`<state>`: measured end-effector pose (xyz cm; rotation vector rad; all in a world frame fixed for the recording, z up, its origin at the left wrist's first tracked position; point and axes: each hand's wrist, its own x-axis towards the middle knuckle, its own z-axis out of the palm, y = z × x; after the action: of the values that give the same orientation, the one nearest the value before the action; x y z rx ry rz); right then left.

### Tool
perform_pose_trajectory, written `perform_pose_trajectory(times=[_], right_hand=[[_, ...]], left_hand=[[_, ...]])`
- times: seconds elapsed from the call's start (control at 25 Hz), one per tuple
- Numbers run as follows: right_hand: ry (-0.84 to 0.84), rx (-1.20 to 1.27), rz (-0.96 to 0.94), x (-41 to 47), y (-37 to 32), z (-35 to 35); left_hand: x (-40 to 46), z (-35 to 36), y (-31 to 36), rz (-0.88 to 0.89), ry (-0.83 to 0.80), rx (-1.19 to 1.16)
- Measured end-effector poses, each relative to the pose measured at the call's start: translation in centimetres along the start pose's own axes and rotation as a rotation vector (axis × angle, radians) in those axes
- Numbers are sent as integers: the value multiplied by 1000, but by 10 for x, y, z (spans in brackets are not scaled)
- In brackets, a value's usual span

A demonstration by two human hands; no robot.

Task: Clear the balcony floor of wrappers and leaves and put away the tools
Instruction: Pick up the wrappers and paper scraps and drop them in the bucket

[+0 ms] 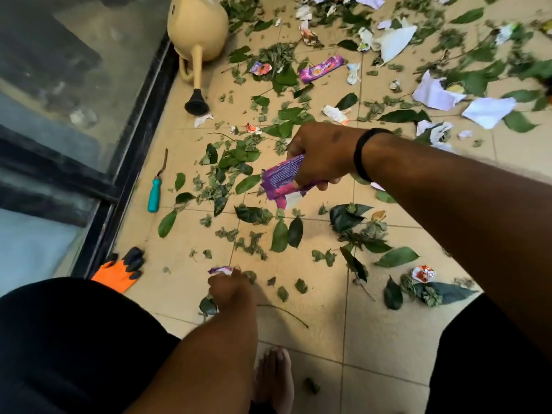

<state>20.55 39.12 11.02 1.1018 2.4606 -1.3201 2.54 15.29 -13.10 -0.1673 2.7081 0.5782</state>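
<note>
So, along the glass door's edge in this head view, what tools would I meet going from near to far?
Orange glove with black fingertips → teal-handled hand tool → cream watering can, its black spout head pointing back toward the person.

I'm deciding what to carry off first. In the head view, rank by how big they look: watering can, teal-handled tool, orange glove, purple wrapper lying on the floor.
1. watering can, partly cut off at the top
2. orange glove, partly hidden
3. teal-handled tool and purple wrapper: too alike to rank.
</note>
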Motion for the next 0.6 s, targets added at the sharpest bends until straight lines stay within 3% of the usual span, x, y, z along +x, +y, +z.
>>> perform_pose_trajectory(times=[0.12,0.16,0.2,0.24,0.32,0.48,0.6], right_hand=[[-23,-28,-18,-8,-3,-1],[-37,-34,-15,-11,-3,-2],[-43,-36,-11,-14,-3,-4],[-35,-32,-1,-16,-1,-6],[3,-12,44,-19,5,-13],[256,126,236,-32,36,-38],[529,411,352,-53,68,-61]], left_hand=[[4,-6,22,-76,-53,-190],[7,-7,24,-39,-58,-75],[7,-7,40,-62,-36,-236],[0,-10,46,-48,-69,-161],[-26,-8,80,-8,-53,-268],[-104,-5,190,224,-211,-641],[-159,-16,266,388,-408,-701]])
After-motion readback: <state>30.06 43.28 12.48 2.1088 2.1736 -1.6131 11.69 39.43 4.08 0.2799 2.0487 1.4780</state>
